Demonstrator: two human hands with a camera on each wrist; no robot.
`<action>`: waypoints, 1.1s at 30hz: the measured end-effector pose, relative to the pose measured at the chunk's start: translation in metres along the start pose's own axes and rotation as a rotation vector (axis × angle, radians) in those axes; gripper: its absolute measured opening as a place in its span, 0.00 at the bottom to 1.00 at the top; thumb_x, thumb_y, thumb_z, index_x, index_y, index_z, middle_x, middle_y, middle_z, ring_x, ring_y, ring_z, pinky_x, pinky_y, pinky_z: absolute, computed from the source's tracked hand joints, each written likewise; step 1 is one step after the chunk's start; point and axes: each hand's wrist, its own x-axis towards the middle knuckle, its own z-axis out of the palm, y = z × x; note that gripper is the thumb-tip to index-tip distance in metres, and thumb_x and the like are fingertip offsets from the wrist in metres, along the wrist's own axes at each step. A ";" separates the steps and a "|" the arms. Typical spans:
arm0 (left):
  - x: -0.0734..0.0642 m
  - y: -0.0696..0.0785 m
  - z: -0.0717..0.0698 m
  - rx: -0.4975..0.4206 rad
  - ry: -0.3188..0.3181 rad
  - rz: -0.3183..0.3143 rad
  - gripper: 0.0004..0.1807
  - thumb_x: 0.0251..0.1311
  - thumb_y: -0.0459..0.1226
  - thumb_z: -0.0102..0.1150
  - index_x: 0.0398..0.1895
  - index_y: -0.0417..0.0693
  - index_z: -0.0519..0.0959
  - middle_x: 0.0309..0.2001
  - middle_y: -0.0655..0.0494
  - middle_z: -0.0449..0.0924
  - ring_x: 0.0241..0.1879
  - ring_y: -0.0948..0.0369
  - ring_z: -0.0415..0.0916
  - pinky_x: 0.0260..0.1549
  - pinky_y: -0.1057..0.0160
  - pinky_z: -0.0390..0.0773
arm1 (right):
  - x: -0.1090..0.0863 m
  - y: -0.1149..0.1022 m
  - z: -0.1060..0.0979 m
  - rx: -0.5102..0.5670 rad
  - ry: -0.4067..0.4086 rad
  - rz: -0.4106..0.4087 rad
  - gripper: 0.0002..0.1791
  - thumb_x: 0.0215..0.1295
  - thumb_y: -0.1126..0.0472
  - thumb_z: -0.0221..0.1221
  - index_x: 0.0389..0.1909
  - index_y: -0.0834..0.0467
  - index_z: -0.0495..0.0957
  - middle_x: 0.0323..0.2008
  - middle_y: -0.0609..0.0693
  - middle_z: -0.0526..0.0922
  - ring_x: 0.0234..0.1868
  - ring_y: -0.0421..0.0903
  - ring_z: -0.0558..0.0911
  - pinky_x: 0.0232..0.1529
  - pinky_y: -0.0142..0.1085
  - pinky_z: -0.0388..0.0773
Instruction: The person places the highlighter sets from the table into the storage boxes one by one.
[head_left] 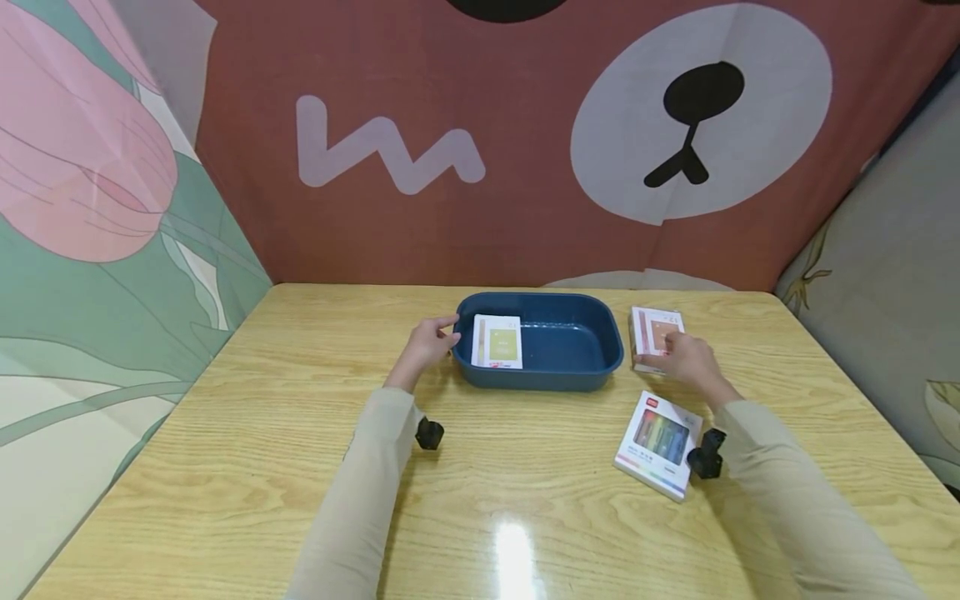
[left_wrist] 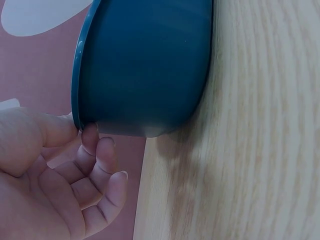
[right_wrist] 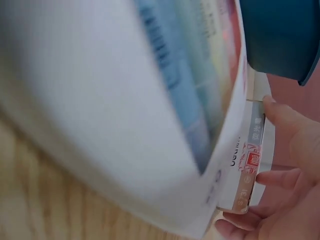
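Observation:
A dark blue plastic basin (head_left: pixel 540 380) stands near the back of the table. Inside it, at the left end, lies a white box with a yellow-green label (head_left: pixel 498 343). My left hand (head_left: pixel 427 340) pinches the basin's left rim between thumb and fingertip; the left wrist view shows the other fingers of this hand (left_wrist: pixel 60 185) curled below the rim. To the right of the basin, my right hand (head_left: pixel 688 360) grips a white box with a pinkish label (head_left: pixel 651 323). In the right wrist view, thumb and fingers lie about that box (right_wrist: pixel 245 160).
A white pack of coloured pens (head_left: pixel 660 446) with a clear window lies on the table (head_left: pixel 262 450) below my right hand, close to the right wrist camera (head_left: pixel 707 454). Behind the table's back edge hangs a reddish-brown cloth (head_left: pixel 420 233) with a bear print.

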 end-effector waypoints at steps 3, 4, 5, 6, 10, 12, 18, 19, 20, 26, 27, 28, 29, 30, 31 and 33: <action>0.000 0.000 0.000 -0.007 -0.005 0.001 0.22 0.63 0.36 0.49 0.62 0.49 0.66 0.39 0.44 0.74 0.36 0.50 0.75 0.28 0.64 0.71 | 0.001 -0.002 0.000 0.009 0.008 0.028 0.33 0.50 0.45 0.62 0.37 0.74 0.69 0.36 0.69 0.74 0.34 0.60 0.71 0.31 0.45 0.67; 0.000 0.000 0.000 -0.009 -0.007 0.001 0.22 0.63 0.36 0.49 0.62 0.49 0.66 0.39 0.44 0.74 0.36 0.50 0.75 0.28 0.64 0.71 | 0.001 -0.003 0.000 0.010 0.014 0.031 0.33 0.49 0.46 0.63 0.37 0.74 0.68 0.34 0.68 0.74 0.34 0.60 0.70 0.31 0.46 0.66; 0.000 0.000 0.000 -0.013 -0.008 0.001 0.22 0.63 0.36 0.49 0.62 0.49 0.66 0.40 0.44 0.74 0.36 0.50 0.75 0.28 0.64 0.71 | 0.001 -0.003 -0.001 0.006 0.022 0.028 0.32 0.49 0.46 0.63 0.35 0.74 0.68 0.32 0.68 0.73 0.34 0.61 0.69 0.31 0.46 0.65; 0.000 0.001 0.000 -0.014 -0.010 0.001 0.22 0.63 0.36 0.49 0.62 0.49 0.66 0.40 0.44 0.73 0.36 0.50 0.75 0.28 0.64 0.71 | 0.001 -0.004 -0.001 0.008 0.031 0.024 0.32 0.48 0.47 0.64 0.35 0.74 0.68 0.31 0.67 0.73 0.35 0.62 0.68 0.33 0.47 0.64; 0.000 0.001 0.000 -0.021 -0.009 0.005 0.22 0.64 0.35 0.48 0.62 0.49 0.66 0.38 0.44 0.74 0.35 0.49 0.75 0.26 0.65 0.71 | 0.002 -0.007 -0.001 0.000 0.066 0.016 0.31 0.46 0.49 0.66 0.33 0.73 0.67 0.28 0.65 0.71 0.38 0.64 0.65 0.36 0.52 0.61; -0.001 0.001 -0.001 -0.026 -0.009 0.006 0.22 0.64 0.35 0.48 0.62 0.49 0.65 0.36 0.44 0.73 0.35 0.48 0.75 0.25 0.66 0.70 | 0.003 -0.008 -0.001 0.000 0.071 0.028 0.32 0.46 0.49 0.66 0.36 0.73 0.66 0.28 0.64 0.70 0.39 0.65 0.65 0.38 0.53 0.61; -0.001 0.002 -0.001 -0.031 -0.007 0.007 0.23 0.64 0.35 0.48 0.62 0.49 0.65 0.34 0.45 0.73 0.35 0.48 0.75 0.23 0.66 0.69 | 0.003 -0.012 -0.005 -0.013 0.056 0.081 0.44 0.45 0.50 0.67 0.51 0.79 0.58 0.37 0.72 0.71 0.42 0.66 0.69 0.45 0.55 0.62; 0.000 0.002 -0.001 -0.030 -0.006 0.007 0.23 0.64 0.35 0.48 0.62 0.49 0.65 0.34 0.45 0.73 0.35 0.48 0.75 0.24 0.66 0.69 | 0.003 -0.012 -0.006 -0.012 0.054 0.082 0.46 0.46 0.51 0.67 0.53 0.79 0.57 0.40 0.73 0.70 0.44 0.67 0.69 0.46 0.55 0.61; 0.000 0.002 -0.001 -0.028 -0.004 0.007 0.23 0.64 0.35 0.48 0.62 0.49 0.66 0.34 0.45 0.73 0.34 0.48 0.75 0.24 0.66 0.69 | 0.003 -0.012 -0.007 -0.008 0.051 0.076 0.46 0.47 0.53 0.67 0.55 0.80 0.55 0.43 0.75 0.69 0.45 0.68 0.68 0.48 0.55 0.60; 0.001 0.001 -0.001 -0.021 -0.002 0.003 0.23 0.63 0.35 0.49 0.62 0.48 0.66 0.35 0.45 0.73 0.35 0.49 0.75 0.25 0.66 0.70 | 0.001 -0.015 -0.016 0.098 -0.007 0.087 0.41 0.54 0.61 0.61 0.60 0.79 0.51 0.55 0.76 0.59 0.54 0.69 0.60 0.55 0.56 0.55; 0.001 0.001 -0.001 -0.021 -0.006 0.002 0.23 0.63 0.35 0.49 0.62 0.48 0.65 0.35 0.45 0.73 0.35 0.49 0.75 0.24 0.66 0.70 | 0.000 -0.015 -0.017 0.120 -0.018 0.094 0.41 0.54 0.62 0.60 0.60 0.78 0.50 0.56 0.76 0.57 0.55 0.70 0.59 0.55 0.56 0.55; 0.001 0.001 -0.001 -0.021 -0.008 0.000 0.23 0.63 0.35 0.49 0.62 0.48 0.66 0.35 0.45 0.73 0.35 0.49 0.75 0.25 0.66 0.70 | -0.001 -0.015 -0.018 0.143 -0.029 0.094 0.40 0.55 0.62 0.59 0.61 0.77 0.49 0.57 0.76 0.55 0.57 0.70 0.57 0.55 0.56 0.54; 0.001 0.001 -0.001 -0.020 -0.009 0.000 0.23 0.63 0.35 0.49 0.62 0.48 0.66 0.35 0.45 0.73 0.35 0.49 0.75 0.25 0.66 0.70 | -0.002 -0.015 -0.019 0.166 -0.033 0.090 0.40 0.55 0.63 0.59 0.62 0.77 0.49 0.58 0.76 0.54 0.57 0.70 0.55 0.56 0.56 0.53; 0.001 0.001 -0.001 -0.020 -0.010 0.000 0.23 0.63 0.35 0.49 0.62 0.47 0.66 0.35 0.44 0.73 0.35 0.48 0.75 0.25 0.66 0.70 | -0.003 -0.014 -0.020 0.195 -0.038 0.089 0.39 0.55 0.64 0.58 0.62 0.76 0.48 0.58 0.76 0.53 0.58 0.71 0.54 0.56 0.57 0.52; 0.001 0.001 -0.001 -0.019 -0.012 0.000 0.23 0.63 0.34 0.49 0.62 0.47 0.66 0.35 0.44 0.73 0.35 0.48 0.75 0.25 0.66 0.70 | -0.003 -0.013 -0.020 0.221 -0.043 0.086 0.39 0.56 0.65 0.57 0.62 0.75 0.48 0.59 0.76 0.52 0.58 0.71 0.53 0.56 0.57 0.52; 0.000 0.002 -0.001 -0.019 -0.013 0.000 0.23 0.63 0.35 0.49 0.62 0.47 0.66 0.36 0.44 0.73 0.36 0.48 0.75 0.26 0.66 0.70 | -0.004 -0.010 -0.022 0.261 -0.051 0.084 0.37 0.57 0.65 0.54 0.63 0.75 0.48 0.59 0.76 0.51 0.58 0.70 0.53 0.56 0.57 0.53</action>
